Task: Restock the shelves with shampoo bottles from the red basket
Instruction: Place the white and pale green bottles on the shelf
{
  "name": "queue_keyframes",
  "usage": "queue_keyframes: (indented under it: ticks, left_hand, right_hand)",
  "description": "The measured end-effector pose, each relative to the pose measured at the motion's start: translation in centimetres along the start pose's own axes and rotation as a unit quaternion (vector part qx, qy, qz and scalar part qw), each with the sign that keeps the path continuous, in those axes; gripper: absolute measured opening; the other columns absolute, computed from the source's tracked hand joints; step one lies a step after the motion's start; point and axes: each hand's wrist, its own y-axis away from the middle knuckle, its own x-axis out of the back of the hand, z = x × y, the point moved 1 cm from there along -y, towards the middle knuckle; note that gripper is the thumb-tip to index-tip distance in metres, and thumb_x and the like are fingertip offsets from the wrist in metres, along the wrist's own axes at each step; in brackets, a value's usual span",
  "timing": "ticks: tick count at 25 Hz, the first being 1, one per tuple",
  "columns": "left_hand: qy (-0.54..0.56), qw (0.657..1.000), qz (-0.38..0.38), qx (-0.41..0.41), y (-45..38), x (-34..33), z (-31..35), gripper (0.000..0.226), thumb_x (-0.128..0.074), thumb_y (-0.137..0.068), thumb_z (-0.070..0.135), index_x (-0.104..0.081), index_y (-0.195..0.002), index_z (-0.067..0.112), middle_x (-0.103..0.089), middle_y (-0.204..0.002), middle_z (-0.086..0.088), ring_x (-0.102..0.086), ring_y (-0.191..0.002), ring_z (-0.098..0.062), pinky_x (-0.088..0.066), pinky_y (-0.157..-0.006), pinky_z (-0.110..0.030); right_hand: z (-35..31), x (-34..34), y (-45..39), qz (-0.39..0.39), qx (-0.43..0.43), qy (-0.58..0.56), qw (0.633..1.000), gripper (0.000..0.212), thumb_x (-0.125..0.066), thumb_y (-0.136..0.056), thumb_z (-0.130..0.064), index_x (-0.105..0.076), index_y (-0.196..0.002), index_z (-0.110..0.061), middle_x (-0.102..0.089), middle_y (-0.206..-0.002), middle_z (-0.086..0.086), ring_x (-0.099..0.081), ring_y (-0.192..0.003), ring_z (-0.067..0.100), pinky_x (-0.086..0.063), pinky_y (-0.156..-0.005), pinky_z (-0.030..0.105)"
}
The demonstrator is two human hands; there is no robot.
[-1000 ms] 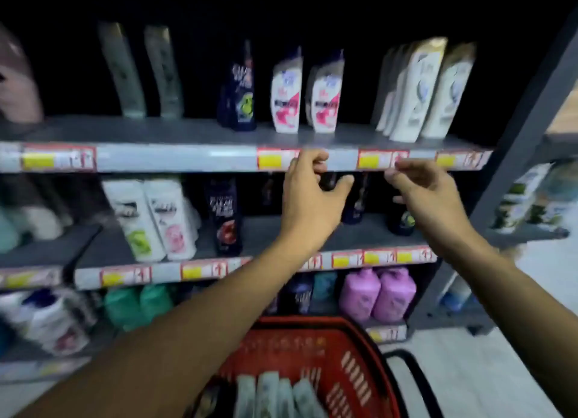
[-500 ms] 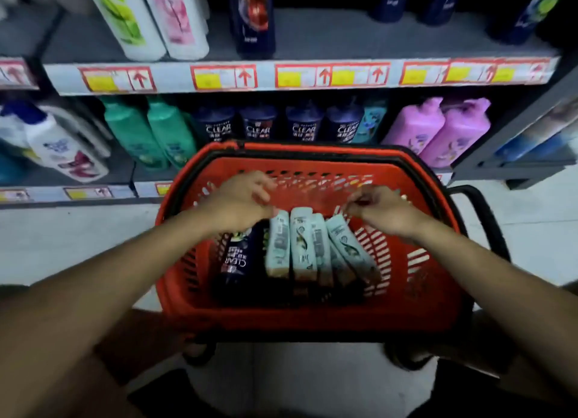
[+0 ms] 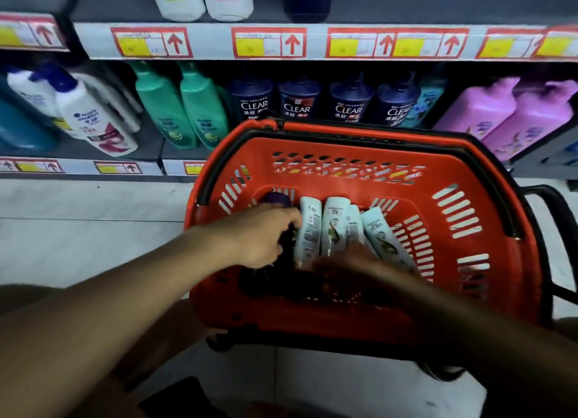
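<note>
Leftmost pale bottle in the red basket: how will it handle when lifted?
The leftmost pale bottle looks like smooth rigid plastic, so probably stiff but somewhat slick. It leans against neighbouring pale bottles in the red basket, so they may shift or topple. If full, likely fairly heavy for its size.

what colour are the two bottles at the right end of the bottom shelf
Pink-purple plastic bottles, clearest in the head view.

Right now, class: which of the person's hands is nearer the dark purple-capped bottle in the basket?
Left. The left hand lies on the dark bottle; the right hand, blurred, lies over the pale bottles beside it.
</note>
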Motion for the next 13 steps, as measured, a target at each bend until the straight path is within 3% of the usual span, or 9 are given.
queue_keyframes:
  ticks: [4, 7, 10, 13]
  left_hand:
    - [-0.063, 0.997, -0.039, -0.033, -0.7, -0.8, 0.8, 0.06, -0.065, -0.088, 0.008, -0.045, -0.14, 0.03, -0.049, -0.141, 0.005, -0.047, -0.131, -0.022, -0.042, -0.104, -0.033]
    - [-0.113, 0.992, -0.002, -0.064, -1.9, -0.2, 1.4, 0.072, -0.065, -0.086, 0.008, -0.036, -0.148, 0.03, -0.043, -0.149, 0.004, -0.038, -0.141, -0.024, -0.037, -0.113, -0.036]
    - [-0.107, 0.991, 0.028, -0.071, -3.0, 0.5, 1.6, 0.095, -0.07, -0.083, 0.006, -0.015, -0.155, 0.035, -0.031, -0.159, 0.007, -0.027, -0.147, -0.025, -0.03, -0.12, -0.04]
    - [-0.008, 0.999, 0.03, -0.044, -3.3, 0.4, 1.6, 0.102, -0.081, -0.078, 0.025, -0.014, -0.156, 0.031, -0.033, -0.159, 0.003, -0.031, -0.146, -0.023, -0.032, -0.119, -0.043]
  right_hand:
    - [-0.2, -0.5, 0.8, 0.038, -0.026, -0.053, 0.998, 0.07, -0.091, -0.046, -0.049, -0.073, -0.103, -0.011, -0.078, -0.094, 0.01, -0.076, -0.082, 0.027, -0.065, -0.077, 0.043]
    - [-1.0, 1.5, 2.7, 0.072, 0.012, 0.034, 0.997, 0.041, -0.07, -0.088, -0.044, -0.075, -0.105, -0.007, -0.077, -0.099, 0.014, -0.075, -0.092, 0.031, -0.06, -0.083, 0.037]
    - [-3.8, 5.3, 6.1, 0.044, 0.067, -0.104, 0.991, 0.041, -0.063, -0.094, -0.047, -0.074, -0.083, -0.009, -0.072, -0.07, 0.008, -0.07, -0.059, 0.022, -0.058, -0.058, 0.028]
    - [-7.4, 8.9, 9.6, -0.074, 0.067, -0.125, 0.987, 0.043, -0.055, -0.094, -0.05, -0.063, -0.075, -0.012, -0.049, -0.052, -0.001, -0.05, -0.039, 0.012, -0.035, -0.039, 0.015]
